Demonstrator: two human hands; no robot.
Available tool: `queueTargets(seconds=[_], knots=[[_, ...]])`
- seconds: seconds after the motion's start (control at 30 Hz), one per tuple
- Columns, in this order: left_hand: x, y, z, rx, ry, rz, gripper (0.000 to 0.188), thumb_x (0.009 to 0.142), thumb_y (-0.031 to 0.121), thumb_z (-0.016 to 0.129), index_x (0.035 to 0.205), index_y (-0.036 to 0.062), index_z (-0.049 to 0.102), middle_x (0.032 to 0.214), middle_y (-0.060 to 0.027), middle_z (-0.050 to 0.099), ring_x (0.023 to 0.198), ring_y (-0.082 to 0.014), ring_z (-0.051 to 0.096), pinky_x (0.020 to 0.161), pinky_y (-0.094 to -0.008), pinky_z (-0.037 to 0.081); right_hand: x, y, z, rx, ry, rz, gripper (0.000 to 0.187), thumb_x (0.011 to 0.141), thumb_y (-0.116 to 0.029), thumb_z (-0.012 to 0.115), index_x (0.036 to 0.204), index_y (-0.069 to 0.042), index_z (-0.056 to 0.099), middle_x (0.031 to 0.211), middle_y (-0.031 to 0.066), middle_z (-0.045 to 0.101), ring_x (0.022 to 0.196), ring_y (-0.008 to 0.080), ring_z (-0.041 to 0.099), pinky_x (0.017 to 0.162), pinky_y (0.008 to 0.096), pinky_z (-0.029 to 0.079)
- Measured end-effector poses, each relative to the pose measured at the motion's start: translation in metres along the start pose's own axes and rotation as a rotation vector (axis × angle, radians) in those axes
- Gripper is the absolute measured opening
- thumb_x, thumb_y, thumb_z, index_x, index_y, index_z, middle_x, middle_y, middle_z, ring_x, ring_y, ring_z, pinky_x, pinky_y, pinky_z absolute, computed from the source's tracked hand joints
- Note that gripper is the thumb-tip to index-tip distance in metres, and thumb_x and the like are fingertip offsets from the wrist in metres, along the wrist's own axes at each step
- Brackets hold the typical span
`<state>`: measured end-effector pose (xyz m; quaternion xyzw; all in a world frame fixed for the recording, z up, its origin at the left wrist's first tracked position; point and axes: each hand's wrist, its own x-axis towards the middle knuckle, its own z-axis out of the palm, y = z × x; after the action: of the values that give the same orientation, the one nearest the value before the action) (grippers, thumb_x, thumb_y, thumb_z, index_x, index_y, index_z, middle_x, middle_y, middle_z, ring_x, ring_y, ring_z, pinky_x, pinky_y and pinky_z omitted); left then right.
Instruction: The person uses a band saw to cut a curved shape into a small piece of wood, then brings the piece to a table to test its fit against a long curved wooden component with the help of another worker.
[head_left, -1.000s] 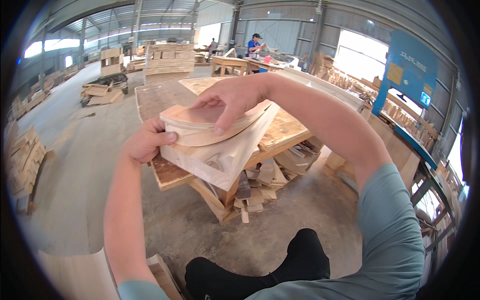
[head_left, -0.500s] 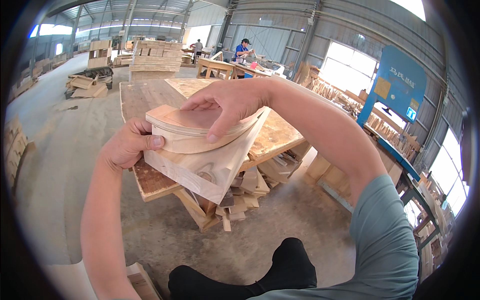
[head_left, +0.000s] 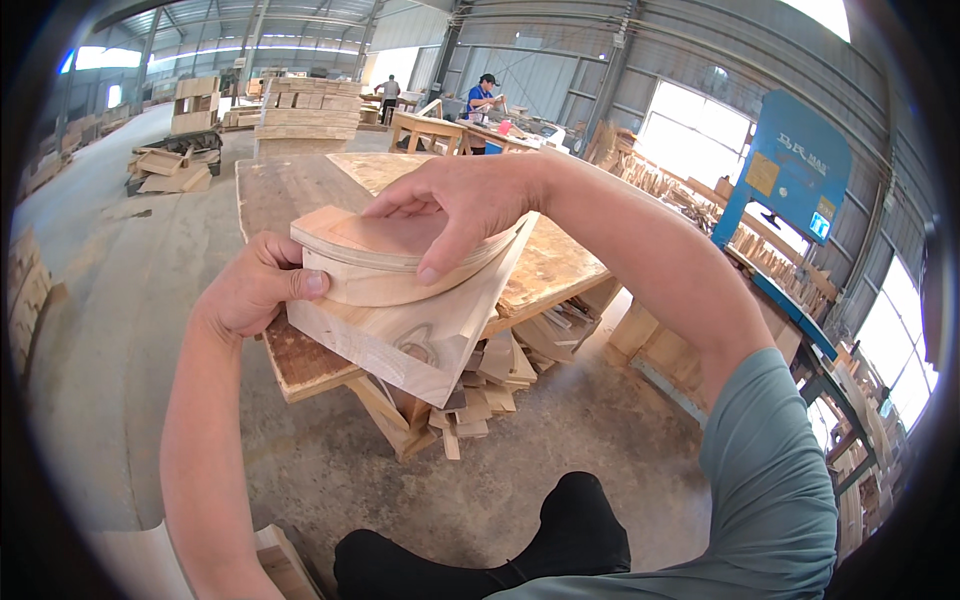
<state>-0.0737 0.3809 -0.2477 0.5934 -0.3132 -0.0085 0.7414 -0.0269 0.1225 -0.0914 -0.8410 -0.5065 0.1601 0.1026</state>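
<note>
A curved wooden block [head_left: 375, 288] with a thin, bow-edged layer on top lies on a pale flat board [head_left: 385, 345]. The board sits at the near corner of a worn wooden workbench [head_left: 310, 372], its front corner jutting past the bench edge. My left hand [head_left: 252, 285] grips the block's left end, thumb on the front face and fingers hidden behind. Arched over the top from the right, my right hand [head_left: 478, 205] spans the block: the thumb presses its curved front edge, and the fingertips rest on top toward the far side.
Wood offcuts [head_left: 490, 385] are piled beneath the bench. A blue machine [head_left: 790, 165] stands at right, near more stacked wood. Stacked boards [head_left: 308, 115] rise behind the bench. Farther back, a person in blue [head_left: 483, 100] works at another table. Wooden pieces [head_left: 280, 560] lie at lower left.
Almost nothing differs. Both hands keep their places on the curved block, and the whole view has shifted very slightly.
</note>
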Motion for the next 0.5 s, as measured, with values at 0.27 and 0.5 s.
queueTargets(seconds=[0.27,0.5], knots=[[-0.0034,0.0027,-0.0006,0.01,0.015,0.001,0.032,0.08,0.01,0.084,0.108,-0.003,0.075,0.105,-0.0099,0.076,0.094,-0.0137,0.069,0.087,-0.0298,0.055,0.0015,-0.006,-0.0018,0.037,-0.046,0.027,0.096,0.067,-0.035,0.086,0.146,0.001,0.047,0.139,0.0193,0.058,0.129,0.029,0.055,0.114,0.0375,0.04],[-0.0021,0.0021,0.0021,0.004,0.006,-0.017,0.032,0.08,0.01,0.083,0.108,-0.0027,0.075,0.104,-0.0097,0.076,0.093,-0.0135,0.069,0.086,-0.0291,0.055,-0.002,-0.0032,-0.0016,0.017,-0.013,0.019,0.09,0.067,-0.033,0.088,0.142,0.001,0.053,0.134,0.0172,0.063,0.124,0.0264,0.06,0.109,0.0347,0.046]])
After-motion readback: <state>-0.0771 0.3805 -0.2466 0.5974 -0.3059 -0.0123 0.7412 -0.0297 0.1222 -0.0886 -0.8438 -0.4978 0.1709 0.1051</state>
